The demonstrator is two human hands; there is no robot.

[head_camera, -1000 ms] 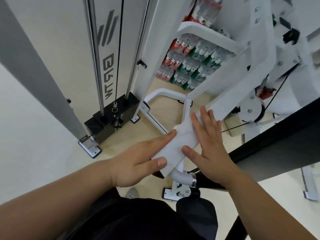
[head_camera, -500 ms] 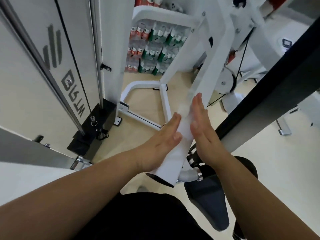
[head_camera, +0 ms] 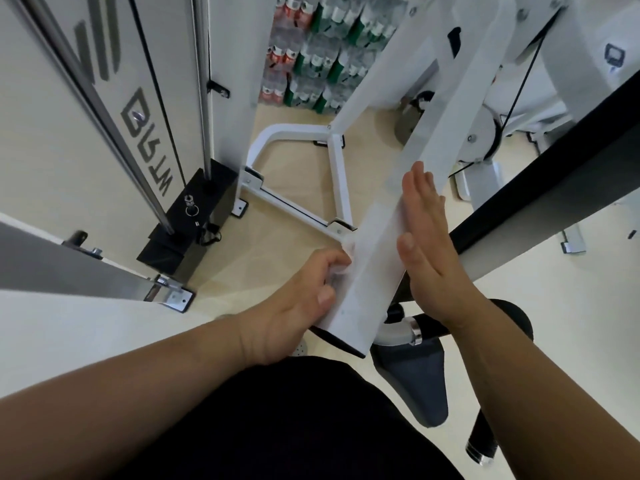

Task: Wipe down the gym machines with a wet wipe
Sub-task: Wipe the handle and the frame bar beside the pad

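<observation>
Wipe (head_camera: 375,254) thin, white, draped over beam (head_camera: 433,126), left hand (head_camera: 294,306) pinching it, right hand (head_camera: 426,244) flat

light: bright, even | shadows: soft | edges: wide-angle bending | focus: slightly soft

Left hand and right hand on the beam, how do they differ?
The left hand has curled fingers pinching the wet wipe; the right hand is flat, fingers straight. The left hand sits left of the white beam, the right hand right of it. Both touch it.
</observation>
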